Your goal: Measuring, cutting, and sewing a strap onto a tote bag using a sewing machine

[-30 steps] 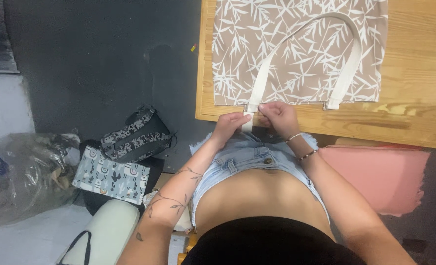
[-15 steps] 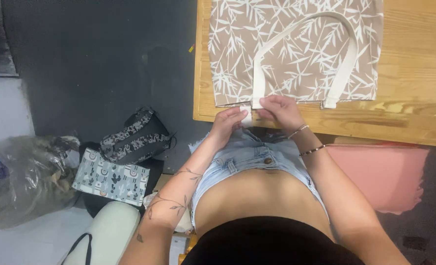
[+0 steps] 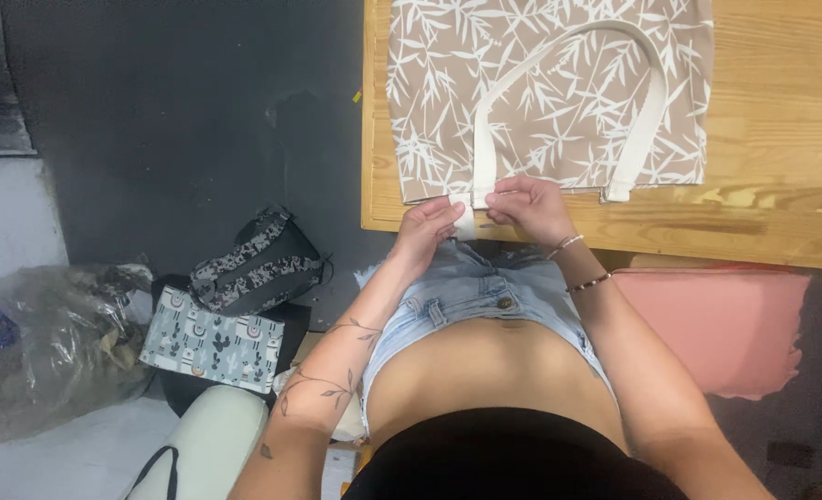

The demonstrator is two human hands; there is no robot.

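A tan fabric bag (image 3: 559, 83) with a white leaf print lies flat on a wooden table (image 3: 781, 213). A cream strap (image 3: 647, 111) arcs across it as a handle. My left hand (image 3: 427, 227) and my right hand (image 3: 529, 206) meet at the bag's near edge, both pinching the left end of the strap (image 3: 471, 206) where it meets the hem. The strap's other end hangs just past the hem at the right.
A pink cushion (image 3: 726, 324) sits at my right side. On the dark floor to the left lie a patterned backpack (image 3: 258, 264), a cactus-print pouch (image 3: 212, 343) and a crumpled clear plastic bag (image 3: 50, 343). A pale rounded object (image 3: 203, 444) is near my left arm.
The view has shifted a little, so bag and table sit higher in the frame. Both hands stay at the strap's left end with small finger movements.
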